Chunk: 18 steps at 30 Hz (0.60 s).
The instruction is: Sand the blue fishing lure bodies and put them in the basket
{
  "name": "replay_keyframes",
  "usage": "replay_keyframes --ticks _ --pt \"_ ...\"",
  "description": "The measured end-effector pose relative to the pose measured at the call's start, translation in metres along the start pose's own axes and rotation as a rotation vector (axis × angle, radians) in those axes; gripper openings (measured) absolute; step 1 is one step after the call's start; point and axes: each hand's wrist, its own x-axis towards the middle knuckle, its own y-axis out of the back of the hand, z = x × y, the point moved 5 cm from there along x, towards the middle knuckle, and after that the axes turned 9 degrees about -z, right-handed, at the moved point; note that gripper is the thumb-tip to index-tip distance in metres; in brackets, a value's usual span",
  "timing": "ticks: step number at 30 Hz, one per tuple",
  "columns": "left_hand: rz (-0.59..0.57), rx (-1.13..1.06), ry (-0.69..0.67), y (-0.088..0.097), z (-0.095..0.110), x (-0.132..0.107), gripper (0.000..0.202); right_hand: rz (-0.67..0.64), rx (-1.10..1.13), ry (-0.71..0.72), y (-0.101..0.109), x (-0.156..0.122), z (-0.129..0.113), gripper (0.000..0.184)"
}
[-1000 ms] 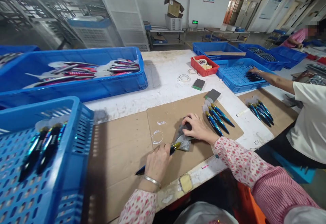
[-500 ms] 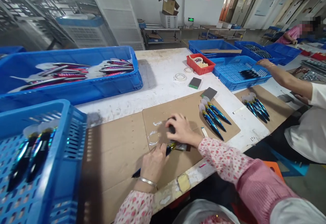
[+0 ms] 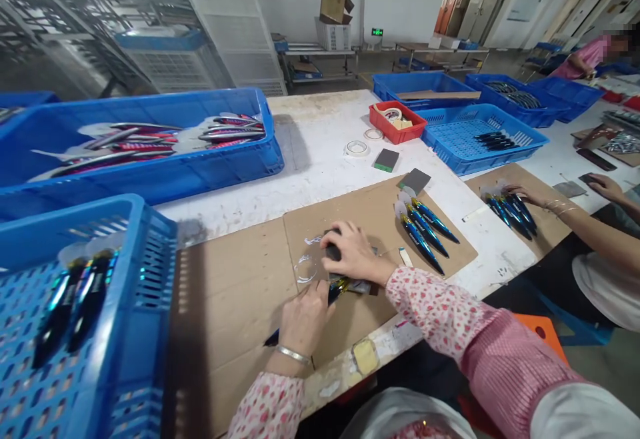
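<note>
Holds a slender, dark, yellow-ended lure (image 3: 339,288) in left hand (image 3: 304,312); grips a small black block (image 3: 332,251) in right hand (image 3: 356,252).

The left hand (image 3: 305,312) lies palm-down, the right hand (image 3: 354,252) curled.

Cardboard box (image 3: 331,8) on pale crate (image 3: 334,35), green sign (image 3: 377,32)

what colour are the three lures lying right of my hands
The lures are mostly shiny blue, yellow near the tails, clearest in the head view.
</note>
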Motion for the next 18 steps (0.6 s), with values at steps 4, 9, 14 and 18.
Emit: replay_keyframes --ticks 4,9,14,18 --pt "0.012 -0.041 -0.016 0.0 0.002 0.0 0.017 -0.027 -0.006 -0.116 0.008 -0.012 0.028 0.023" --pt "0.063 0.0 -0.016 -0.001 0.002 0.0 0.021 -0.015 -0.034 -0.032 0.0 0.004 0.004 0.024" --pt "0.06 0.002 -0.019 -0.003 0.001 0.0 0.017 -0.024 0.018 -0.063 0.005 -0.004 0.02 0.024" --pt "0.082 -0.007 -0.025 -0.002 0.003 0.0 0.016 -0.021 -0.041 -0.145 0.01 -0.008 0.028 0.022"
